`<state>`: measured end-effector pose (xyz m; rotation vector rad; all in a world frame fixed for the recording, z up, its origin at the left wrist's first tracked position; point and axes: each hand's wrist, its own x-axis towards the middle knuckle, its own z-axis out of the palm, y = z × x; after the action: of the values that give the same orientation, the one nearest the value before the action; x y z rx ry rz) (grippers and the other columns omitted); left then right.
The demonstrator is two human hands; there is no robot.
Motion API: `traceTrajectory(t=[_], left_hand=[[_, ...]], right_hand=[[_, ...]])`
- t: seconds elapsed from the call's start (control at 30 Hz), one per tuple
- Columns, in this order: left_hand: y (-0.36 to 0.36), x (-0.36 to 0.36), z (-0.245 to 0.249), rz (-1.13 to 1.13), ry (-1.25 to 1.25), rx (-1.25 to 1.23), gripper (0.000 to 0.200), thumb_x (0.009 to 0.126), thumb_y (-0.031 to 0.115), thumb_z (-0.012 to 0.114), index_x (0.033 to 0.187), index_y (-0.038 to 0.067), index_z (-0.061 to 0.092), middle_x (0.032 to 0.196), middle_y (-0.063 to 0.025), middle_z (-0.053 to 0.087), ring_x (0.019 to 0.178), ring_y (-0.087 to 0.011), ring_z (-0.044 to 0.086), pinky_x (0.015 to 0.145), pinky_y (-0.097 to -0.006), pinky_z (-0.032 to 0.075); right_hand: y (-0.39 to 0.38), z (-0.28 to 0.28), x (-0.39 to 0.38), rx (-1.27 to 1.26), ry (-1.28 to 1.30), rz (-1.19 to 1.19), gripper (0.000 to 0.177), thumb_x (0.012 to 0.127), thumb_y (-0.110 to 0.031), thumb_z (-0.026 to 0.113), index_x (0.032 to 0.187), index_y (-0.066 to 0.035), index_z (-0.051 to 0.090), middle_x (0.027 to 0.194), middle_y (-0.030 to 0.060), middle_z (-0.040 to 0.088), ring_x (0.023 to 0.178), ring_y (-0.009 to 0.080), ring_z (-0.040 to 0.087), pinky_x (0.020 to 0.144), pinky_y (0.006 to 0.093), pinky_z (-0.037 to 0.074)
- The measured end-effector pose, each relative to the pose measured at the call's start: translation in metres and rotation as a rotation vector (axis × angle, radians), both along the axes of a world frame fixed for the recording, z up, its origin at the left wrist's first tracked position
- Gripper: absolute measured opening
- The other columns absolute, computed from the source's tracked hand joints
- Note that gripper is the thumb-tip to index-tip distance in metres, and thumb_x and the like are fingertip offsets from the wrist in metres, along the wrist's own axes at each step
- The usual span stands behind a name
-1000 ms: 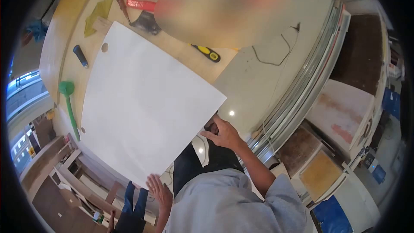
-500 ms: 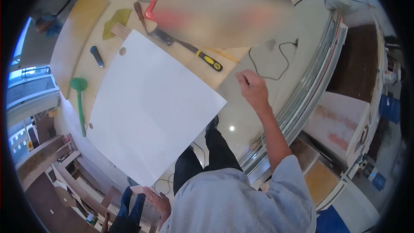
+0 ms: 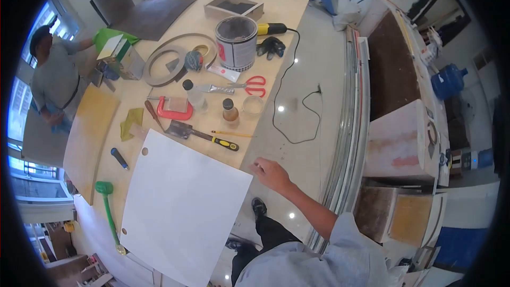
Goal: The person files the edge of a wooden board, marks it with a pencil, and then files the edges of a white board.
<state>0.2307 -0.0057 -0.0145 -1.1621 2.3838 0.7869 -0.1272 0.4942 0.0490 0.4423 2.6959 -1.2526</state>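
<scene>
A large white sheet point(image 3: 180, 207) lies on the near end of a long wooden workbench point(image 3: 159, 26), with small holes by its left corners. My right hand point(image 3: 271, 174) hovers just right of the sheet's upper right corner, at the bench's edge, fingers curled with nothing visible in them. A scraper with a yellow-and-black handle point(image 3: 210, 138) and a pencil point(image 3: 231, 134) lie just beyond the sheet. My left hand is out of view.
On the bench: red clamp point(image 3: 172, 110), red scissors point(image 3: 255, 86), paint can point(image 3: 235, 42), brown bottle point(image 3: 229, 111), wooden ring point(image 3: 170, 58), green-handled tool point(image 3: 109, 207). A black cable point(image 3: 297, 111) trails over the shiny floor. Another person point(image 3: 50, 79) stands at the far left. Metal rails point(image 3: 353, 127) run on the right.
The view has swung up along the bench. My right hand left the sheet's corner, rose, then came back down by that corner. My left hand dropped out of view.
</scene>
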Motion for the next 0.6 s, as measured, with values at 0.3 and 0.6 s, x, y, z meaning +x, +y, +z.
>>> traceTrajectory(t=[0.3, 0.6], left_hand=[[-0.136, 0.045, -0.069, 0.968, 0.31, 1.332, 0.085, 0.09, 0.049, 0.087, 0.146, -0.003, 0.049, 0.155, -0.0169, 0.052, 0.138, -0.0255, 0.056, 0.122, -0.0401, 0.046], [-0.115, 0.031, -0.023, 0.57, 0.445, 1.262, 0.046, 0.106, 0.024, 0.073, 0.136, 0.0, 0.048, 0.132, -0.0142, 0.058, 0.12, -0.0234, 0.06, 0.122, -0.0455, 0.047]], right_hand=[[-0.143, -0.045, 0.135, -0.877, -0.31, -0.294, 0.074, 0.099, -0.048, 0.079, 0.146, 0.0, 0.049, 0.122, 0.0128, 0.071, 0.094, 0.0244, 0.073, 0.08, 0.0378, 0.059], [-0.213, -0.091, 0.12, -0.726, -0.082, -0.473, 0.04, 0.101, -0.022, 0.071, 0.128, 0.005, 0.058, 0.11, 0.0158, 0.072, 0.09, 0.0251, 0.076, 0.076, 0.0413, 0.066]])
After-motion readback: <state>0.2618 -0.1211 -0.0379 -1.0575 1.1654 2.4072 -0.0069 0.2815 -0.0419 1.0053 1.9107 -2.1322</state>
